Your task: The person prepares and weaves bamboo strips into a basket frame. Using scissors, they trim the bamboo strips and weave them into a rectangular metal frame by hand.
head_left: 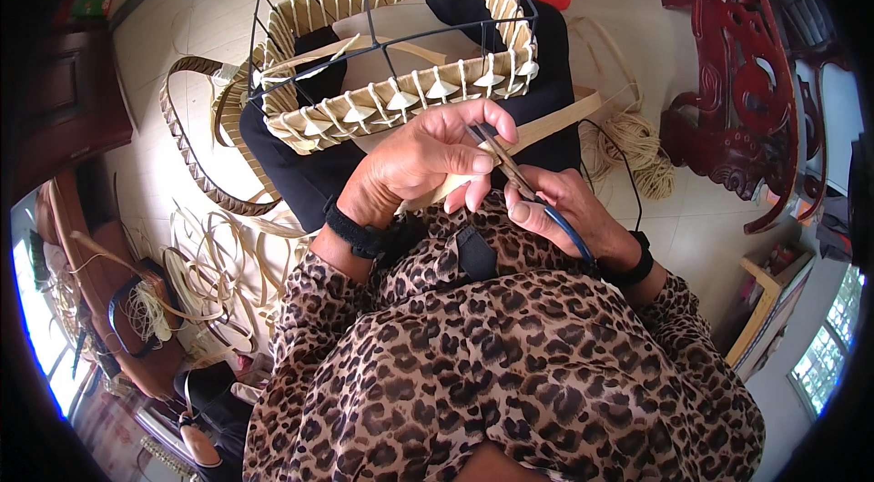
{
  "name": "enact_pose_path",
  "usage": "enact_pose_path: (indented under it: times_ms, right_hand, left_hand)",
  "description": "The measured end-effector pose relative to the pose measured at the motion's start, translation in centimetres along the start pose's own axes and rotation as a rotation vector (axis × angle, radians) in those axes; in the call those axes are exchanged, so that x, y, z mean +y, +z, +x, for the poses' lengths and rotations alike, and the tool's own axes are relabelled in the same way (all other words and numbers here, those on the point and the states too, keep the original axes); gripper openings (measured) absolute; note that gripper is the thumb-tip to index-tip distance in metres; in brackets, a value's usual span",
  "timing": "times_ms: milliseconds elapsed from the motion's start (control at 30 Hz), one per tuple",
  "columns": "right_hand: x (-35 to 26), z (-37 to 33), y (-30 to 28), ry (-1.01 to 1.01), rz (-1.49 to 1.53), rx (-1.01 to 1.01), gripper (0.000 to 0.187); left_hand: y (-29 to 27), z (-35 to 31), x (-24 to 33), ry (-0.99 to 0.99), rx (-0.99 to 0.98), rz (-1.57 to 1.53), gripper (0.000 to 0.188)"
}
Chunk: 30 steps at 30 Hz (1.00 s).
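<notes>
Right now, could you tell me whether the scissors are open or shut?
Open: the scissors in the right hand show two blades parted around the flat strip.

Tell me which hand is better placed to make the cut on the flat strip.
Right, probably. The right hand already holds the blue-handled scissors, blades at the flat strip. The left hand pinches that strip beside the blades, steadying it.

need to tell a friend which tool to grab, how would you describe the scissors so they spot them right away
Start at the half-woven wire-frame basket on the person's lap. Just below it the two hands meet; the scissors sit in the right hand. They are the only metal blades there, with blue handles.
</notes>
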State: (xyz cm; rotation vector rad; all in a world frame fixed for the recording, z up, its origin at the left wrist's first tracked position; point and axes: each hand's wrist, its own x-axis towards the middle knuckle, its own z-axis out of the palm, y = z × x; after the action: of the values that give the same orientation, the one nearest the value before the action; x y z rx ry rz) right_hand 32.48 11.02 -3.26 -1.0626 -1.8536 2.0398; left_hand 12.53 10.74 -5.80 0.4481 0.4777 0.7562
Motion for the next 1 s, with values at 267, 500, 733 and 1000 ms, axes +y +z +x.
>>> enact_pose_path:
  times_ms: [267, 500, 733, 1000]
  right_hand:
    - [0.4, -0.3, -0.3, 0.041, -0.059, 0.013, 0.03]
    - [0.5, -0.5, -0.1, 0.015, -0.025, 0.037, 0.029]
    - [0.9, -0.5, -0.1, -0.107, -0.105, 0.032, 0.03]
    - [1.5, -0.5, -0.1, -0.122, -0.003, -0.016, 0.035]
  left_hand:
    - [0.3, 0.1, -0.5, 0.001, 0.07, 0.178, 0.019]
    - [0.4, 0.0, -0.9, -0.018, 0.084, 0.104, 0.019]
    - [0.5, -0.1, -0.8, -0.026, 0.066, 0.191, 0.017]
    - [1.7, -0.4, -0.3, -0.1, 0.079, 0.317, 0.016]
